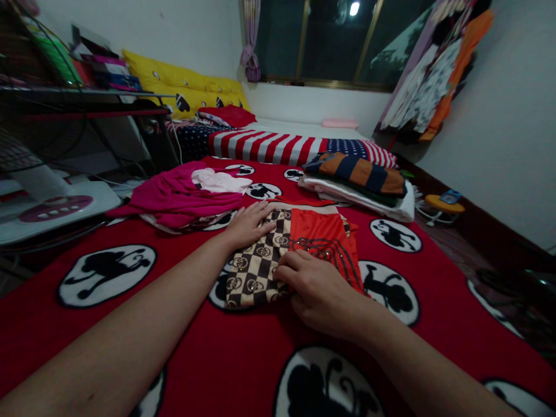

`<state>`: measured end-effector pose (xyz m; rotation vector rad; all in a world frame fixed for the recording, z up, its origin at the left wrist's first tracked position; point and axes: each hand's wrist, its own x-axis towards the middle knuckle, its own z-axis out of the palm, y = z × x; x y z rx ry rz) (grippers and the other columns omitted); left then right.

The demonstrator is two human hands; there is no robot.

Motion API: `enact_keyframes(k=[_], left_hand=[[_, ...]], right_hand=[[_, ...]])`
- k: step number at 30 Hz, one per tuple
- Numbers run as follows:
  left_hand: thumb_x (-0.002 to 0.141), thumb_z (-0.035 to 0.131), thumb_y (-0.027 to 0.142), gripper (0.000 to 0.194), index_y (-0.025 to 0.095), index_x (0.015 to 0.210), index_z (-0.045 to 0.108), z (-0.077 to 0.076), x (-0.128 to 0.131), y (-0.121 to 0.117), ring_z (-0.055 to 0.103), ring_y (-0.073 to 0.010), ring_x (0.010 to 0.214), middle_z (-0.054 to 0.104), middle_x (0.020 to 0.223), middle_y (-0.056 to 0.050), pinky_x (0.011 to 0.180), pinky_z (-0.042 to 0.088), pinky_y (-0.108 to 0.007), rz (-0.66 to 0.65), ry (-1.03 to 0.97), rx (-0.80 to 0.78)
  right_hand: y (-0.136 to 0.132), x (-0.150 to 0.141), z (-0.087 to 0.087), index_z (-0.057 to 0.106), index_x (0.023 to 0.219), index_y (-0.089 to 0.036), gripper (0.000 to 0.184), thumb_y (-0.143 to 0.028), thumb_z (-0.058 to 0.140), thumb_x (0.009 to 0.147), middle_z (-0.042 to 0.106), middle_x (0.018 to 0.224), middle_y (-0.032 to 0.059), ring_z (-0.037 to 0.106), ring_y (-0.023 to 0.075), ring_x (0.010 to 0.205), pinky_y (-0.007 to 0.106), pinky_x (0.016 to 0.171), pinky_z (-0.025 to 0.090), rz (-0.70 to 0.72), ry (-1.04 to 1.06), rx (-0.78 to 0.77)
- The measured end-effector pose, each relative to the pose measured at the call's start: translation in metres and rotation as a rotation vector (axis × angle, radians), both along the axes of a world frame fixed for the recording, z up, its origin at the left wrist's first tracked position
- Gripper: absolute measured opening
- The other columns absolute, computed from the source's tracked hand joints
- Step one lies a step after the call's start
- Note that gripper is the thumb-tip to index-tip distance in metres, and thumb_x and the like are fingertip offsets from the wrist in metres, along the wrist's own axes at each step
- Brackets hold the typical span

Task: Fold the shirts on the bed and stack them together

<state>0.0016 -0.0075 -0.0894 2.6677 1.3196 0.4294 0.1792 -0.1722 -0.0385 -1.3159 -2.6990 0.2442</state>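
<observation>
A garment [261, 251] with an orange panel and a cream-and-dark checkered panel lies partly folded on the red sheet [204, 353]. My left hand [251, 225] rests flat on its upper left side, fingers stretched out. At its middle, my right hand [304, 279] has its fingers curled together on the cloth near the seam between the two panels; its fingertips are partly hidden. Dark beaded stripes run across the orange part. Just left of the garment is a loose heap of magenta clothing [178, 194] with a pale pink piece [221, 180] on top.
A stack of folded clothes [360, 174], orange-and-navy striped on top, sits at the back right. Beyond lies a bed with a stars-and-stripes cover [278, 147]. A white fan base [61, 202] stands left, a small stool [443, 204] right. Clothes [443, 81] hang by the window.
</observation>
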Motion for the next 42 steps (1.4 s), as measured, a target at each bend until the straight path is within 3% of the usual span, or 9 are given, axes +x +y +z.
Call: enact_keyframes(k=[7,18,25,28,33,37,39,42], left_hand=[[0.094,0.031,0.054,0.056,0.038,0.147,0.024,0.001,0.000,-0.001,0.021,-0.0250,0.143,0.022,0.157,-0.001,0.111,0.021,-0.057,-0.001,-0.008,-0.004],[0.094,0.034,0.053,0.056,0.038,0.147,0.025,0.000,0.000,0.001,0.021,-0.0252,0.143,0.024,0.156,-0.003,0.110,0.021,-0.058,-0.007,-0.022,-0.009],[0.094,0.034,0.052,0.056,0.037,0.147,0.026,0.000,0.000,0.001,0.021,-0.0258,0.143,0.024,0.156,-0.002,0.110,0.020,-0.059,-0.001,-0.030,-0.014],[0.094,0.034,0.053,0.056,0.035,0.147,0.028,0.000,0.000,0.001,0.021,-0.0264,0.143,0.023,0.156,-0.002,0.111,0.020,-0.058,0.007,-0.034,-0.017],[0.093,0.035,0.053,0.056,0.037,0.146,0.028,0.001,0.001,0.000,0.022,-0.0263,0.143,0.024,0.156,-0.001,0.111,0.019,-0.058,0.002,-0.045,-0.028],[0.093,0.036,0.055,0.057,0.037,0.146,0.028,0.001,0.001,0.000,0.021,-0.0257,0.143,0.023,0.156,-0.001,0.111,0.018,-0.058,0.004,-0.071,-0.055],[0.093,0.033,0.055,0.056,0.035,0.145,0.031,0.001,0.000,0.001,0.021,-0.0253,0.143,0.024,0.156,-0.002,0.112,0.016,-0.057,0.006,-0.110,-0.075],[0.095,0.025,0.054,0.052,0.034,0.141,0.041,0.001,-0.001,0.003,0.026,-0.0237,0.141,0.033,0.152,-0.001,0.113,0.016,-0.054,0.007,-0.239,-0.117]], right_hand=[[0.003,0.002,-0.004,0.057,0.104,-0.019,0.032,-0.010,0.046,0.075,0.054,0.108,0.0074,0.047,0.0196,0.098,0.031,0.077,0.041,0.004,0.019,0.015],[0.007,0.008,-0.006,0.058,0.106,-0.021,0.027,-0.015,0.058,0.080,0.054,0.110,0.0050,0.049,0.0191,0.099,0.031,0.083,0.043,0.032,0.068,-0.015],[0.005,0.014,-0.001,0.055,0.118,-0.022,0.071,-0.049,0.083,0.058,0.051,0.118,0.0069,0.047,0.0252,0.105,0.035,0.080,0.046,0.088,0.055,-0.072],[0.008,0.018,-0.001,0.056,0.119,-0.024,0.067,-0.046,0.082,0.061,0.052,0.119,0.0053,0.050,0.0228,0.104,0.033,0.081,0.047,0.084,0.066,-0.080],[0.008,0.013,0.005,0.062,0.107,-0.021,0.025,-0.017,0.059,0.082,0.057,0.117,0.0077,0.055,0.0215,0.103,0.029,0.077,0.046,-0.097,-0.057,0.086],[0.004,0.004,0.008,0.064,0.093,-0.018,0.026,-0.008,0.042,0.084,0.067,0.096,0.0095,0.062,0.0237,0.089,0.030,0.067,0.046,-0.287,-0.148,0.137],[0.006,0.006,0.005,0.064,0.096,-0.019,0.031,-0.006,0.040,0.082,0.070,0.091,0.0079,0.064,0.0217,0.082,0.029,0.067,0.045,-0.365,-0.017,0.128],[0.016,0.017,-0.001,0.067,0.096,-0.019,0.036,-0.006,0.041,0.074,0.071,0.086,0.0048,0.065,0.0193,0.079,0.027,0.068,0.047,-0.437,0.412,0.000]])
